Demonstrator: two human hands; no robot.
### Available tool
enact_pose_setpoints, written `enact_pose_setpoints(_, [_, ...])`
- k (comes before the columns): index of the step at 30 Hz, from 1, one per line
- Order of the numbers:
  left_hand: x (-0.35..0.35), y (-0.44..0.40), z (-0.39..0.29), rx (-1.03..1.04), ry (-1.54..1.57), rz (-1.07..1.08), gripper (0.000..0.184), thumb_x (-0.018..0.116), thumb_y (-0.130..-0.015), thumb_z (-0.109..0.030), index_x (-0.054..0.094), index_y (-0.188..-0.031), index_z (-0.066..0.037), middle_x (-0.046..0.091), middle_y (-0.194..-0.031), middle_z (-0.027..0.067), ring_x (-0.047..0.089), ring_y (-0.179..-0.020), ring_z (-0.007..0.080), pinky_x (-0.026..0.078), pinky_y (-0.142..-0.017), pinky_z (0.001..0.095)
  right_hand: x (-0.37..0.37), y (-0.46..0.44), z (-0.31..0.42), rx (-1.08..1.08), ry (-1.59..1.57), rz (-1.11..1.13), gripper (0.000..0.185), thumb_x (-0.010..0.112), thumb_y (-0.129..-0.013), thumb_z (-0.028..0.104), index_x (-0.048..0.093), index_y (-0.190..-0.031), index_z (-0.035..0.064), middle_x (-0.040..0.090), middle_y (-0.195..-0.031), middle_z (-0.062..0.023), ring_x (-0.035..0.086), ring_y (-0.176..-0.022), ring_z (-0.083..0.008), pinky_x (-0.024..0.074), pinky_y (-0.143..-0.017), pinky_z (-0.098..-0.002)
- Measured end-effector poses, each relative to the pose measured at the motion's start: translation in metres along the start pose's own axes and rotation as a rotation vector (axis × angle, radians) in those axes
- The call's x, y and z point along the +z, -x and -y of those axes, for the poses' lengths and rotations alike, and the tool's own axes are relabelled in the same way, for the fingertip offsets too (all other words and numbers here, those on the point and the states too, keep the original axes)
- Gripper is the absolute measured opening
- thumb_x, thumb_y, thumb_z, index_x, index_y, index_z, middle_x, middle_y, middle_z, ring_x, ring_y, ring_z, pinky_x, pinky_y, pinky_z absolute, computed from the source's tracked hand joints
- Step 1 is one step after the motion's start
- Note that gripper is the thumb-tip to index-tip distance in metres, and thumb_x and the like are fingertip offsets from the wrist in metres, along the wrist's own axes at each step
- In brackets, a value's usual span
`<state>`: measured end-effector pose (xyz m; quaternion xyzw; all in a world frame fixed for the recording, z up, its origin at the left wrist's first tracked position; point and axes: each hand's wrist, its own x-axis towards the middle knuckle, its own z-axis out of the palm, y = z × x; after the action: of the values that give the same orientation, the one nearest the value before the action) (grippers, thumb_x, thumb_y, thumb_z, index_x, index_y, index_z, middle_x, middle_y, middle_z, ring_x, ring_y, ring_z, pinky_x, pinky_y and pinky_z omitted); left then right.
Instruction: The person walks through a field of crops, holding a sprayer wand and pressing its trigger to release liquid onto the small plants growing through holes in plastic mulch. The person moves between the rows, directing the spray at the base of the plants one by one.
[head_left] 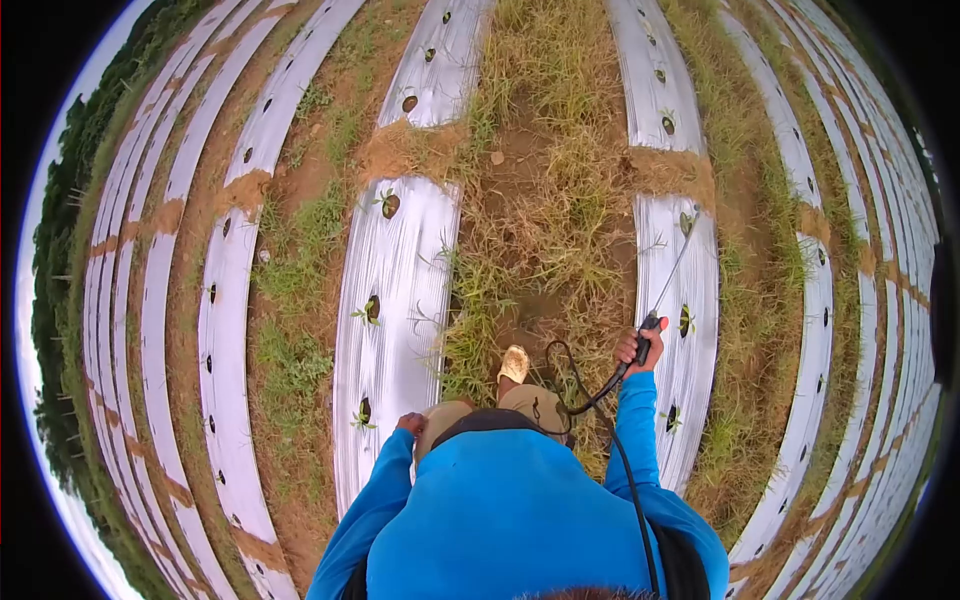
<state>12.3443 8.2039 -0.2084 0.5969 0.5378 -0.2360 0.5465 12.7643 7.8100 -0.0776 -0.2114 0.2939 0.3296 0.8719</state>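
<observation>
My right hand point(640, 350) is wrapped round the black handle of a sprayer wand point(672, 278). The thin wand slants up and away over the right plastic-covered bed point(650, 225), its tip close to a small plant point(686, 222) in a planting hole. From the handle a black hose point(628, 465) loops back past my right arm. My left hand point(411, 424) hangs low beside my left thigh, near the edge of the left plastic-covered bed point(400, 270); its fingers are mostly hidden from above. Young plants point(362, 414) grow out of holes in both beds.
Between the two beds runs a path of dry and green grass point(540, 220), where one light-coloured shoe point(514, 363) shows. Soil mounds point(415, 150) cross the beds. More silver-covered rows point(235, 300) stretch away on both sides. Trees point(62, 240) stand at the far left.
</observation>
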Motion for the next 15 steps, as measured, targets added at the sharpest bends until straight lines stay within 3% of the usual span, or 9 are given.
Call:
enact_pose_setpoints(1, [-0.005,-0.027,0.004,0.364,-0.189,-0.07,0.034,0.047,-0.079,-0.034,0.062,-0.082,-0.004,0.062,-0.079,0.0119,0.057,-0.063,0.024,0.047,-0.058,0.0352,0.024,-0.008,0.01,-0.007,0.016,-0.019,0.022,0.054,-0.068,0.028,0.044,-0.07,0.0086,0.036,-0.052,0.0,0.033,-0.037,-0.0119,0.0289,-0.034,-0.0258])
enact_pose_setpoints(2, [-0.013,-0.042,-0.016,0.364,-0.187,-0.065,0.034,0.047,-0.079,-0.034,0.062,-0.082,-0.004,0.062,-0.079,0.0119,0.057,-0.063,0.024,0.047,-0.058,0.0352,0.05,-0.019,0.021,-0.016,0.039,-0.029,0.021,0.054,-0.068,0.028,0.044,-0.07,0.0087,0.036,-0.053,-0.0001,0.033,-0.038,-0.012,0.0286,-0.034,-0.0258])
enact_pose_setpoints(4, [-0.022,-0.067,-0.058,0.598,-0.25,-0.156,0.037,0.044,-0.08,-0.036,0.062,-0.086,-0.004,0.062,-0.081,0.0123,0.058,-0.067,0.0239,0.048,-0.063,0.0372,0.073,-0.05,0.047,-0.027,0.073,-0.045,0.021,0.054,-0.069,0.027,0.044,-0.07,0.009,0.036,-0.053,-0.0001,0.033,-0.038,-0.0122,0.028,-0.034,-0.0258])
enact_pose_setpoints(6, [-0.033,-0.082,-0.123,0.439,-0.12,-0.03,0.038,0.045,-0.08,-0.038,0.06,-0.091,-0.005,0.061,-0.08,0.0115,0.058,-0.071,0.0229,0.048,-0.063,0.0372,0.095,-0.089,0.064,-0.03,0.107,-0.064,0.02,0.054,-0.069,0.027,0.044,-0.07,0.0093,0.036,-0.053,-0.0001,0.033,-0.038,-0.0124,0.0275,-0.034,-0.0259])
enact_pose_setpoints(8, [-0.037,-0.066,-0.226,0.04,0.124,0.01,0.035,0.045,-0.079,-0.036,0.057,-0.094,-0.007,0.06,-0.079,0.0098,0.057,-0.067,0.021,0.047,-0.059,0.0348,0.12,-0.121,0.077,-0.157,0.246,-0.235,0.02,0.054,-0.069,0.027,0.044,-0.07,0.0095,0.036,-0.053,-0.0002,0.033,-0.039,-0.0126,0.0267,-0.034,-0.0261])
enact_pose_setpoints(11, [-0.044,-0.132,-0.294,-0.1,0.189,0.045,0.024,0.045,-0.079,-0.029,0.055,-0.09,-0.01,0.056,-0.074,0.0058,0.049,-0.055,0.016,0.04,-0.051,0.0321,0.151,-0.173,0.095,-0.163,0.247,-0.244,0.019,0.053,-0.07,0.026,0.046,-0.068,0.0084,0.038,-0.051,-0.0003,0.036,-0.039,-0.0126,0.029,-0.034,-0.0264])
enact_pose_setpoints(13, [-0.041,-0.174,-0.336,-0.141,0.177,0.064,0.023,0.045,-0.079,-0.028,0.055,-0.09,-0.01,0.055,-0.072,0.0054,0.048,-0.054,0.0158,0.039,-0.049,0.0328,0.172,-0.209,0.107,-0.131,0.185,-0.142,0.018,0.053,-0.071,0.024,0.048,-0.066,0.0072,0.041,-0.05,-0.0003,0.039,-0.038,-0.013,0.0326,-0.034,-0.0272])
enact_pose_setpoints(14, [-0.039,-0.2,-0.365,-0.176,0.163,0.076,0.022,0.045,-0.079,-0.027,0.055,-0.089,-0.01,0.054,-0.07,0.005,0.047,-0.052,0.0156,0.038,-0.048,0.0334,0.184,-0.228,0.113,-0.132,0.155,-0.172,0.02,0.052,-0.07,0.027,0.043,-0.069,0.0088,0.035,-0.052,-0.0003,0.033,-0.038,-0.0123,0.0274,-0.033,-0.0259])
enact_pose_setpoints(15, [-0.038,-0.222,-0.391,-0.249,0.131,0.099,0.019,0.052,-0.077,-0.026,0.057,-0.089,-0.012,0.057,-0.074,0.0044,0.052,-0.058,0.0156,0.042,-0.052,0.0321,0.191,-0.237,0.115,-0.102,0.123,-0.154,0.02,0.052,-0.07,0.027,0.044,-0.07,0.0083,0.035,-0.052,-0.0003,0.034,-0.038,-0.0125,0.0286,-0.033,-0.0258])
